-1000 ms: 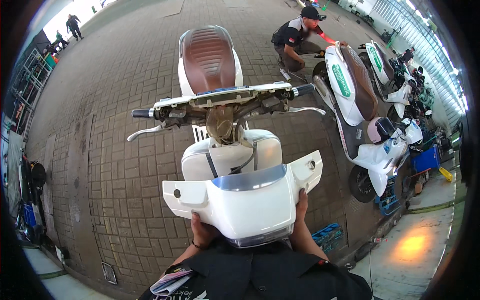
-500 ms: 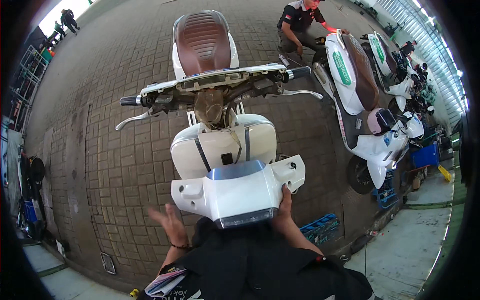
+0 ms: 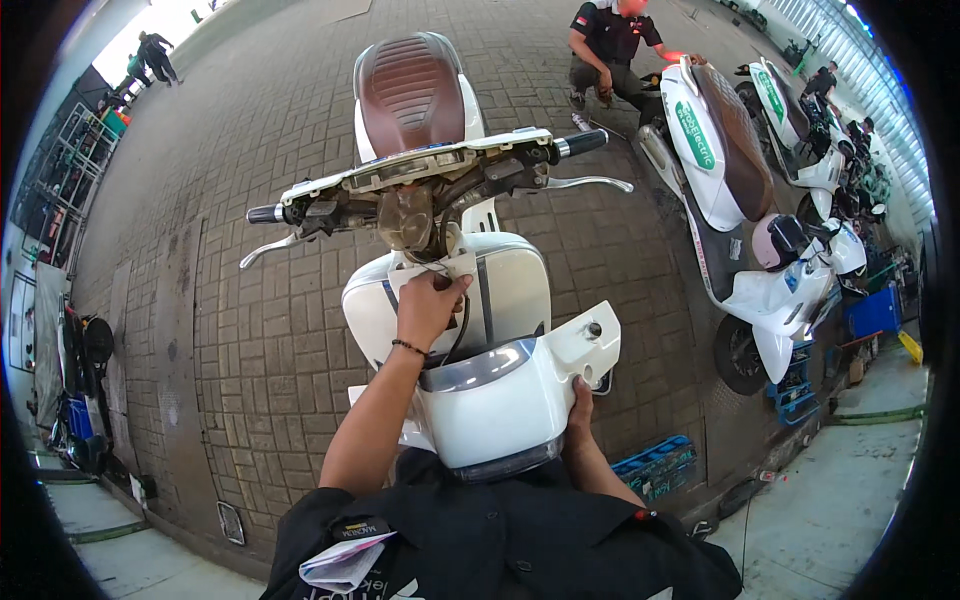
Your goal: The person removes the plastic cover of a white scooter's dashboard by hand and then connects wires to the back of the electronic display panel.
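My right hand [image 3: 580,410] grips the right side of a loose white scooter headlight cowl [image 3: 485,408], which I hold low against my body. My left hand [image 3: 428,300] reaches over the cowl to the white front body [image 3: 515,285] of the scooter, fingers closed among thin wires just below the steering stem; exactly what they hold is hard to make out. Above it are the uncovered handlebar [image 3: 505,175] with levers and grips, and a brown seat [image 3: 413,90] behind.
A co-worker [image 3: 610,55] squats at the upper right beside parked white scooters [image 3: 705,170]. A blue crate [image 3: 655,465] lies low at the right. Metal racks [image 3: 75,165] line the left edge, and two people [image 3: 157,60] are at the far upper left.
My left hand left the cowl's left end, opened, and has moved up and forward to the wires. My right hand still holds the cowl, which sits lower than a second ago.
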Available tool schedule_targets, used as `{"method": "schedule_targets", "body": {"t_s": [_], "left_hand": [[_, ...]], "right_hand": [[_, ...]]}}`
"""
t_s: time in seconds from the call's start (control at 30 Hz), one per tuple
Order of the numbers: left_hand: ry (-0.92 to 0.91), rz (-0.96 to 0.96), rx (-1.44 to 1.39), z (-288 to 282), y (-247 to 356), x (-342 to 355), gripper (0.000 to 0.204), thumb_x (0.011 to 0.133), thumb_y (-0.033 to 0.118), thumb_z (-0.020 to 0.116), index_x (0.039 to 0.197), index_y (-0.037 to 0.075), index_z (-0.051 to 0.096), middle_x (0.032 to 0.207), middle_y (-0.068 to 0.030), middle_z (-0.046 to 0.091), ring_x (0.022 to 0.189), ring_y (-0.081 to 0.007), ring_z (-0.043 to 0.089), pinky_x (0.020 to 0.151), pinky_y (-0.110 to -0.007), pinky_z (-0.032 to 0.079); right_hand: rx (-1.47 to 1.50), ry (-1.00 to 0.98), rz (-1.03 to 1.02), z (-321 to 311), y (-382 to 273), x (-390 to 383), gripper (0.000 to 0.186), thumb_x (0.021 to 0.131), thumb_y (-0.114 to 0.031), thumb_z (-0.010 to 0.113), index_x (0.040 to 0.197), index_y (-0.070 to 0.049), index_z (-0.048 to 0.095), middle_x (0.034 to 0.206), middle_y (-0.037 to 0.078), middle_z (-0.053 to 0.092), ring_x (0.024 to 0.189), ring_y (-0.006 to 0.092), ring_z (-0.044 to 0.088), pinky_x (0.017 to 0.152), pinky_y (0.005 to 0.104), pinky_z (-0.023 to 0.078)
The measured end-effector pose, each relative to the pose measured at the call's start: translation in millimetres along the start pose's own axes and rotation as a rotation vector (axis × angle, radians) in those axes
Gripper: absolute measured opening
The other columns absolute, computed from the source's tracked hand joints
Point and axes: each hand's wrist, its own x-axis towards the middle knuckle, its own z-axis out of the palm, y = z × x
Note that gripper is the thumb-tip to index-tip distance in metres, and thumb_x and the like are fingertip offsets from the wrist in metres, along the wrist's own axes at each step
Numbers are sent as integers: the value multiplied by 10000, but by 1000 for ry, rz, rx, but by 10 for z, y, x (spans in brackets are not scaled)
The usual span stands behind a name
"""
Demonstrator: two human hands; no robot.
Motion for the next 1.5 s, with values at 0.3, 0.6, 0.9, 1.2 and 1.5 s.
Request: {"method": "schedule_targets", "body": {"t_s": [0.3,0.6,0.9,1.2,1.5], "left_hand": [[-80,-215,-762,-157,161,-240,234,971,189,544,1029,-26,615,820,-87,627,550,-119,532,512,-245,459],[44,-181,-593,-444,-115,-367,286,945,267,453,879,31,600,596,32,414,455,-68,323,437,-246,255],[-62,-357,-942,-418,-312,-241,234,971,270,532,1048,71,629,903,-48,662,642,-124,550,554,-243,452],[-291,-396,-1118,-451,-323,-390,316,970,290,447,1052,32,610,769,4,508,551,-91,375,471,-246,299],[-134,-437,-1112,-263,-334,-559,261,951,268,474,985,48,611,742,2,507,539,-97,383,482,-249,304]], "right_hand": [[-16,-111,10,-118,23,104,724,901,-495,581,1427,-24,420,1301,164,579,1160,299,592,997,416,480],[-49,-128,18,-225,18,170,723,871,-477,605,1402,-14,441,1256,156,610,1122,290,617,967,412,497],[-44,-220,9,-242,21,138,741,862,-501,617,1396,-22,431,1229,149,596,1098,295,603,928,436,502],[-69,-228,0,-302,48,69,710,880,-509,603,1383,-34,443,1207,140,597,1091,284,604,912,435,505],[-63,-296,-13,-574,205,271,692,897,-491,599,1393,-35,443,1224,126,601,1093,280,601,944,431,488]]}}
